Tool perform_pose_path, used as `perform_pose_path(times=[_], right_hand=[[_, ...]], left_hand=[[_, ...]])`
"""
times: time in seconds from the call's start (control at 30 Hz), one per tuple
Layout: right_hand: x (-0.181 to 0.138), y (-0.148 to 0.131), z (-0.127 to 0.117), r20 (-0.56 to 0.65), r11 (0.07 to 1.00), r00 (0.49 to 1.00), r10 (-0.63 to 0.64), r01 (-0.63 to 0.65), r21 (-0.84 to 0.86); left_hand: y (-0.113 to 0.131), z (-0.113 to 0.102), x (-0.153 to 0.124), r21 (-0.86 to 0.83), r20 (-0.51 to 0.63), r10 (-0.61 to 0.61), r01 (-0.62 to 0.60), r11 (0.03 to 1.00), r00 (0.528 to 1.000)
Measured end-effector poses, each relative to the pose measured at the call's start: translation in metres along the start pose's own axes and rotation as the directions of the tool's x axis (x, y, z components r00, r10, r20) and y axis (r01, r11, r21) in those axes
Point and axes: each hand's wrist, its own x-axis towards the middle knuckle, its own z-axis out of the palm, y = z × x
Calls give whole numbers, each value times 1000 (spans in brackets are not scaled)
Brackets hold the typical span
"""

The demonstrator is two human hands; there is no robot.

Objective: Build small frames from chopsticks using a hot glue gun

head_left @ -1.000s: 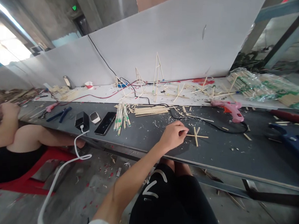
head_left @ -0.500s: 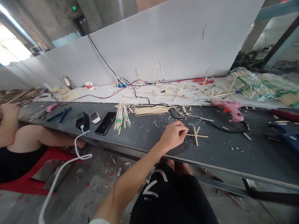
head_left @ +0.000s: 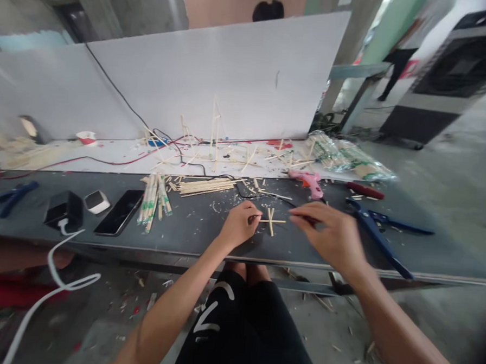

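Note:
My left hand (head_left: pixel 241 224) is closed in a pinch at the left end of a small frame of crossed wooden sticks (head_left: pixel 271 221), held just over the grey tabletop. One stick of the frame points right, and others cross it near the middle. My right hand (head_left: pixel 333 234) hovers just right of the frame, slightly blurred, its thumb and fingers drawn together; whether anything is between them is hidden. Behind the hands lies a pile of loose wooden sticks (head_left: pixel 206 186), with a pink glue gun (head_left: pixel 307 183) further right.
Wrapped chopsticks (head_left: pixel 154 202), a phone (head_left: pixel 119 212) and a black charger (head_left: pixel 64 209) with a white cable lie left. Blue-handled pliers (head_left: pixel 381 232) lie right. Stick frames (head_left: pixel 215 134) stand at the back by a white panel (head_left: pixel 191 81), with bagged chopsticks (head_left: pixel 350 155) nearby.
My right hand has come into view from the right, up to the crossed sticks. The view has turned right; my left hand still pinches the frame.

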Motion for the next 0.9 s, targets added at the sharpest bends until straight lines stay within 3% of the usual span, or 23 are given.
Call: perform_pose_path(times=[0.17,0.33,0.9], right_hand=[[2,35,27,171,997,982,79,-74,-34],[2,42,40,261,995,961,88,-98,25],[8,46,41,295,999,955,1,-10,30]], left_hand=[[3,-1,2,27,47,17,-19,999,999],[6,0,5,61,93,28,-34,998,995],[-1,5,12,-5,134,114,-115,993,984]])
